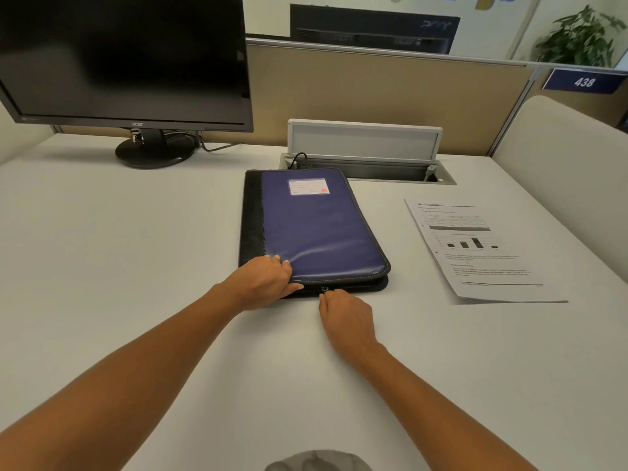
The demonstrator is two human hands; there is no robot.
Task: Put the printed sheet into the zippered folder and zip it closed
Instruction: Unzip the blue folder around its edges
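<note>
A blue zippered folder (316, 229) with a black spine and a white label lies flat in the middle of the white desk. My left hand (268, 278) grips its near left corner, fingers on the cover and thumb along the front edge. My right hand (343, 312) pinches the small zipper pull (324, 289) on the folder's near edge. The printed sheet (479, 249), with a table, a bar chart and text, lies flat on the desk to the right of the folder, apart from it.
A dark monitor (125, 59) on a round stand occupies the back left. Behind the folder an open cable box (367, 164) with a raised lid sits in the desk (136, 266). Tan partition walls close the back and right. A plant (581, 35) stands beyond.
</note>
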